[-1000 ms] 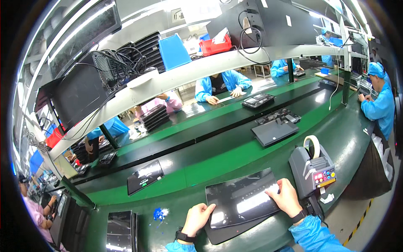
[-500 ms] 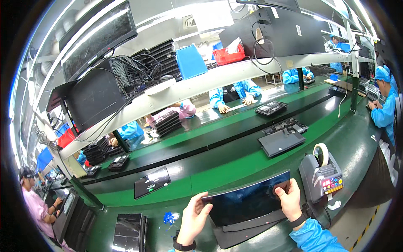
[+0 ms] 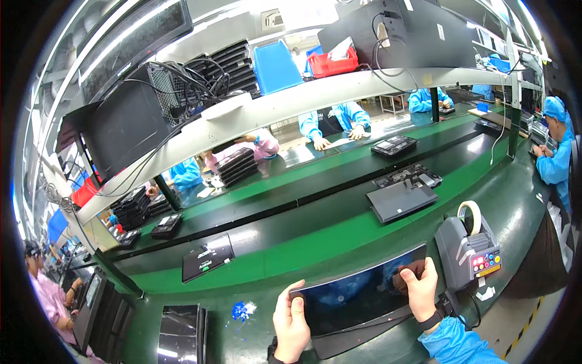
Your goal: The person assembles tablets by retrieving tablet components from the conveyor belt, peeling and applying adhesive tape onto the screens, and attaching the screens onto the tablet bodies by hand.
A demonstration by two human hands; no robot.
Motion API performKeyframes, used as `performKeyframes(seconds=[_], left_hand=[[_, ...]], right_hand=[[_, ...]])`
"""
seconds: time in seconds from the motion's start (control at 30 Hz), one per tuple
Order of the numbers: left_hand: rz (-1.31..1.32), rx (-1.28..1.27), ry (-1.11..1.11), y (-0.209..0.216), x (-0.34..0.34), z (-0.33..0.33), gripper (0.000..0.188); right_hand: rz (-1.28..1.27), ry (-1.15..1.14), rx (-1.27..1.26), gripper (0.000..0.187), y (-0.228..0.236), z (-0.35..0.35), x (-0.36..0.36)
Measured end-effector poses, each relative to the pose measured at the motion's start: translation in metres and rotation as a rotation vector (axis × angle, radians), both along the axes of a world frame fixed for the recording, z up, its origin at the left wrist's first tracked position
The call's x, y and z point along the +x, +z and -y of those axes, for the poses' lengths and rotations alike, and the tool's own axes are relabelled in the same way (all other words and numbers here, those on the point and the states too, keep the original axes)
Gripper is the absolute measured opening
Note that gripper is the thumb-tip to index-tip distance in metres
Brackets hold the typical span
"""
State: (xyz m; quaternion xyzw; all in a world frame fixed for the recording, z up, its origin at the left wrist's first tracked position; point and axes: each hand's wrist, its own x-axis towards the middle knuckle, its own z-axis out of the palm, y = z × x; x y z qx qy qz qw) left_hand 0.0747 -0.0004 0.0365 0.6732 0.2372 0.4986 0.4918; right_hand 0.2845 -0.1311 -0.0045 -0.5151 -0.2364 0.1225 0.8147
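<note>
A glossy black tablet [image 3: 357, 292] is tilted toward me between my two hands. My left hand [image 3: 292, 321] grips its left edge, thumb on the front and fingers behind. My right hand [image 3: 420, 290] holds the right end, with the thumb over the screen corner. Beneath the tablet lies a flat dark panel [image 3: 357, 341] on the bench, partly covered by it. Left of my left hand is a small heap of blue scraps [image 3: 242, 311]. Farther left lie stacked glossy black panels [image 3: 180, 333].
A grey tape dispenser [image 3: 467, 250] with a tape roll stands right of my hands. A tablet with a lit screen [image 3: 207, 257] and a dark grey back cover [image 3: 401, 201] lie farther away on the green bench [image 3: 291, 255]. A white shelf beam [image 3: 279, 110] crosses above; co-workers sit beyond.
My left hand has closed onto the tablet's left edge, where before it was spread beside it. The tablet is raised slightly. The view has shifted a little.
</note>
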Motion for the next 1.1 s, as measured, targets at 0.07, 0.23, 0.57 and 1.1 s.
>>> performKeyframes(seconds=[0.07, 0.23, 0.57, 1.1], left_hand=[[0.067, -0.083, 0.030, -0.004, 0.005, 0.003, 0.027], [0.127, -0.112, 0.057, -0.009, 0.010, -0.003, 0.025], [0.070, -0.178, 0.011, -0.017, 0.006, -0.007, 0.022], [0.215, 0.186, 0.073, -0.031, 0.013, -0.001, 0.024]], right_hand=[[0.062, 0.000, -0.056, 0.031, 0.007, -0.002, 0.002], [0.234, 0.012, -0.173, 0.027, 0.001, -0.002, 0.010], [0.134, 0.051, -0.143, 0.027, -0.001, -0.001, 0.015], [0.502, -0.415, -0.269, 0.051, -0.001, 0.022, -0.002]])
